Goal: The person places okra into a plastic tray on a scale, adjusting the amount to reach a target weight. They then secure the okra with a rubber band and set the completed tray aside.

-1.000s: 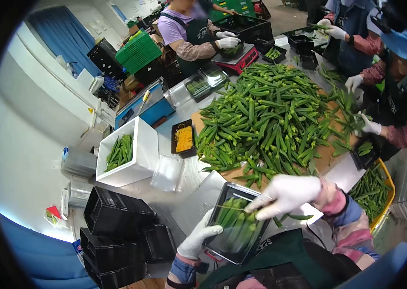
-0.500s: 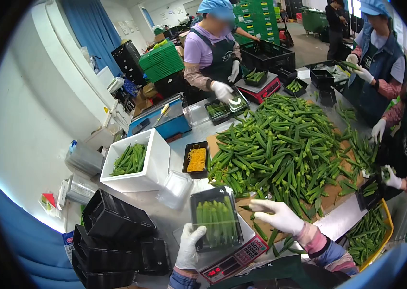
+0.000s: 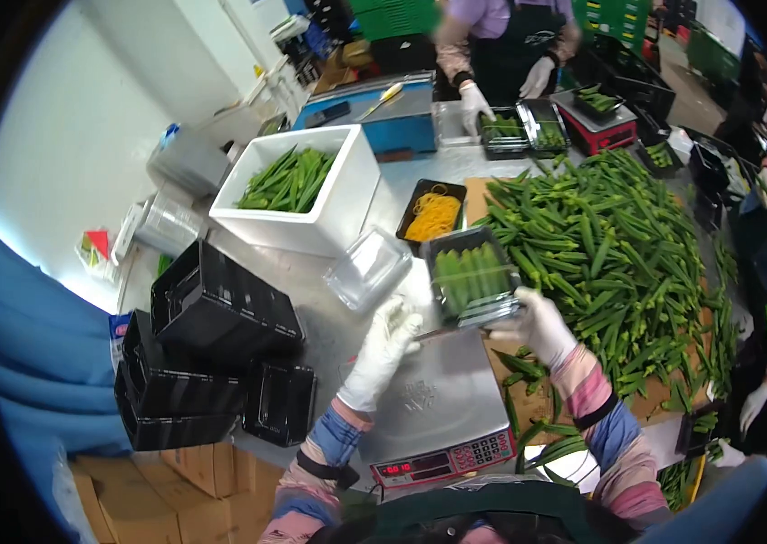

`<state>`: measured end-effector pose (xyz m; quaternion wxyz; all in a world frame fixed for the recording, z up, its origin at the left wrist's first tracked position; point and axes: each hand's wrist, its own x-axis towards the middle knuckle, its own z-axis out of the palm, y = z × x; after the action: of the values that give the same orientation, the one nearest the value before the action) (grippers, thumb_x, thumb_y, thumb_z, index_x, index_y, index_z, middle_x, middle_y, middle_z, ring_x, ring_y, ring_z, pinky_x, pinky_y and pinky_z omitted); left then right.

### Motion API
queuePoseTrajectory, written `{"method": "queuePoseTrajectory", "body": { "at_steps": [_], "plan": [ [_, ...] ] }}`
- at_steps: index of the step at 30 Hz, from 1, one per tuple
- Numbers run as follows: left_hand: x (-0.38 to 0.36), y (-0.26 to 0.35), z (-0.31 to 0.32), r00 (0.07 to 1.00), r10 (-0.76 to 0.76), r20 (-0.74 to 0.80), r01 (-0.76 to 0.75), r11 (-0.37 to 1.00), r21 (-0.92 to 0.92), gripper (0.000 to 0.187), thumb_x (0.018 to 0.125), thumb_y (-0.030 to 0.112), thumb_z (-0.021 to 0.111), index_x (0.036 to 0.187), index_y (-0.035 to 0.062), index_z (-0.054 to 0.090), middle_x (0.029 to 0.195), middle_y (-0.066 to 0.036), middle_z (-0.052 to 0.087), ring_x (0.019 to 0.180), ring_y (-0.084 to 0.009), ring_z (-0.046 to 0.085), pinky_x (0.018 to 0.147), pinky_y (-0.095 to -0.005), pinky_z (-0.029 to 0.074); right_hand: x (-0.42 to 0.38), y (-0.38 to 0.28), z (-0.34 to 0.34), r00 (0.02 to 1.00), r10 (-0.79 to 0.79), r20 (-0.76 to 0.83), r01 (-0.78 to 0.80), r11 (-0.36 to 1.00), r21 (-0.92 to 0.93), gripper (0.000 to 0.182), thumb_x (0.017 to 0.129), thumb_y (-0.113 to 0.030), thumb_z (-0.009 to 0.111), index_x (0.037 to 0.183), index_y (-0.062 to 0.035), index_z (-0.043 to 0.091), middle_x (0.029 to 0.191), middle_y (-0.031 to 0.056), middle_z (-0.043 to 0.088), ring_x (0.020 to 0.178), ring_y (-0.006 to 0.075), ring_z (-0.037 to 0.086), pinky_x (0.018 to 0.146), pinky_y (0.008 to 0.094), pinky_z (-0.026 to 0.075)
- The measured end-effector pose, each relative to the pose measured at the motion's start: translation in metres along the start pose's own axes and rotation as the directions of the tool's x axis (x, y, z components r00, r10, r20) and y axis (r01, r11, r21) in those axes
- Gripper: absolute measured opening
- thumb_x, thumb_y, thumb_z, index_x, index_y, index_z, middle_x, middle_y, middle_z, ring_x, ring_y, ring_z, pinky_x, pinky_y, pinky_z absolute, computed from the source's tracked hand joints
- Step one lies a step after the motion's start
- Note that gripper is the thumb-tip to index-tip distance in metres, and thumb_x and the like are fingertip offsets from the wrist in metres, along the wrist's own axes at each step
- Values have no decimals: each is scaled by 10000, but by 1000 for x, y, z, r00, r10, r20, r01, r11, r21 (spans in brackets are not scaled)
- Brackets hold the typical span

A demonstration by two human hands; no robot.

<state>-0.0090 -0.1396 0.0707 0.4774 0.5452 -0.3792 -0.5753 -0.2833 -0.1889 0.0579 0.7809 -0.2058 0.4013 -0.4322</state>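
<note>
A black tray of okra (image 3: 472,276) under a clear cover is held up beyond the scale (image 3: 433,390). My right hand (image 3: 542,328), in a white glove, is closed on the tray's near right corner. Left of the tray, my left hand (image 3: 387,340) is raised with its fingers curled and apart, holding nothing that I can see. A clear plastic lid (image 3: 368,268) lies just beyond it. Behind the held tray sits a black tray of yellow rubber bands (image 3: 434,216). The big okra pile (image 3: 601,263) spreads over the right side of the table.
Stacked black trays (image 3: 211,313) stand at the left, with another black tray (image 3: 279,403) beside them. A white foam box (image 3: 347,199) holds okra. Across the table a co-worker's gloved hand (image 3: 474,107) touches a packed tray (image 3: 503,132). Other people work at the right.
The okra tray has moved forward and right, off the scale, passing from my left hand to my right. My left hand has let go. The view has shifted downward.
</note>
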Motion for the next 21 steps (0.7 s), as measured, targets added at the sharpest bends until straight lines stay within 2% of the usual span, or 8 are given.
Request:
{"method": "queuePoseTrajectory", "body": {
  "at_steps": [2,6,8,10,12,13,15,21],
  "plan": [
    [25,-5,-28,995,73,-75,-67,995,80,550,970,247,693,1396,-20,471,1286,-106,593,1144,-169,578,960,-298,498,45,-16,-18,998,-33,-48,29,996,-82,444,955,-283,588,1261,37,554,1175,200,640,962,365,689,815,480,609],
    [89,-26,-94,980,165,-114,-96,885,456,425,986,204,664,1327,-24,553,1211,-68,642,1057,-109,598,849,-267,509,135,-44,-45,955,-255,-150,208,940,-272,443,961,-336,619,1229,11,552,1084,153,658,934,312,686,790,451,602],
    [108,-27,-108,959,244,-144,-131,832,538,397,975,159,673,1311,-26,571,1212,-80,647,1085,-132,600,918,-279,498,163,-54,-43,950,-271,-157,249,958,-146,563,969,-375,630,1326,41,501,1244,228,599,1121,361,629,892,476,568],
    [100,-3,-104,914,380,-139,-252,804,539,389,970,141,678,1311,-18,578,1214,-77,650,1098,-144,601,962,-291,486,169,-58,-42,944,-260,-204,212,950,-231,777,986,-441,603,1500,69,321,1535,311,335,1386,421,420,1051,492,469],
    [61,66,-87,616,787,27,-387,272,881,347,930,79,700,1262,9,631,1216,-119,650,1152,-216,602,1032,-339,457,142,-37,-39,956,-269,-119,208,902,-377,726,999,-449,575,1466,72,382,1507,293,402,1356,395,473,1050,479,469],
    [53,90,-95,523,849,74,-304,105,947,318,908,48,697,1220,7,649,1226,-145,637,1169,-263,595,1046,-367,447,131,-27,-49,972,-225,-75,186,920,-345,560,995,-397,601,1356,29,550,1350,179,600,1173,275,631,916,388,550],
    [28,138,-96,390,915,100,-167,-37,985,301,940,49,639,1234,-11,621,1254,-154,617,1155,-291,592,1044,-391,441,76,-11,-49,985,-160,-62,139,955,-262,469,1014,-334,580,1301,36,599,1236,173,678,996,240,701,866,348,558],
    [-43,129,-194,402,905,-135,56,123,991,289,1026,151,577,1161,-93,652,1113,-211,702,1040,-285,656,979,-359,492,-84,66,-110,929,-306,-210,141,815,-562,372,1019,-187,572,1292,65,599,1086,114,731,882,130,676,813,286,540]
  ]
}}
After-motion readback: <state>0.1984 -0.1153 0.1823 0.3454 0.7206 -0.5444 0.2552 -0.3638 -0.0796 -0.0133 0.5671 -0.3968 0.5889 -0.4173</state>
